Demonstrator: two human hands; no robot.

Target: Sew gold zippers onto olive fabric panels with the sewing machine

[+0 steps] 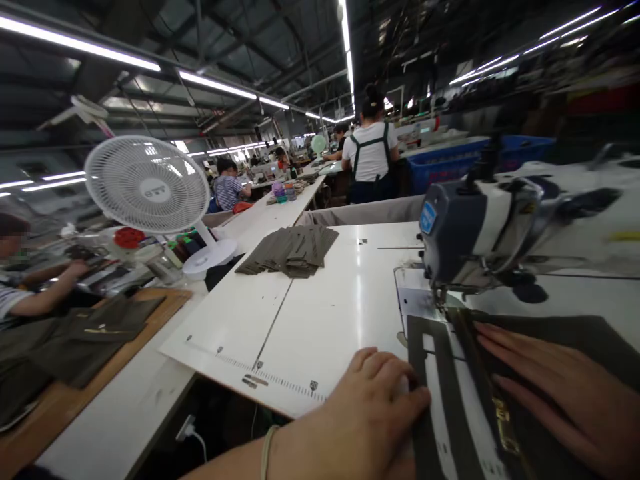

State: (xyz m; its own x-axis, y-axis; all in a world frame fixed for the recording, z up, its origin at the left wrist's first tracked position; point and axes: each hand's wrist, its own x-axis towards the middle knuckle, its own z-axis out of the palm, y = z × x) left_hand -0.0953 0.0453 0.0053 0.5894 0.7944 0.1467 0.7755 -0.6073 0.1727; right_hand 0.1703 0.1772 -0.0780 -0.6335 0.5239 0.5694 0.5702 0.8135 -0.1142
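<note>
A sewing machine (465,227) stands at the right, its needle and presser foot low over a dark grey-green fabric piece (550,327). Across that fabric runs a zipper (470,360) with a brass-coloured pull (503,417). Left of the zipper is a matching fabric strip (447,393) with long pale slots or bands. My left hand (373,410) has its fingers curled at the strip's left edge, thumb over the cloth; its fingertips are partly hidden. Flat on the fabric right of the zipper lies my right hand (565,387), fingers stretched toward the needle.
A stack of grey-green fabric pieces (295,250) lies on the white table (320,320). Left of it stand a white fan (150,187) and a wooden board (165,300) with garments. Co-workers sit and stand beyond. A blue crate (440,163) is behind the machine.
</note>
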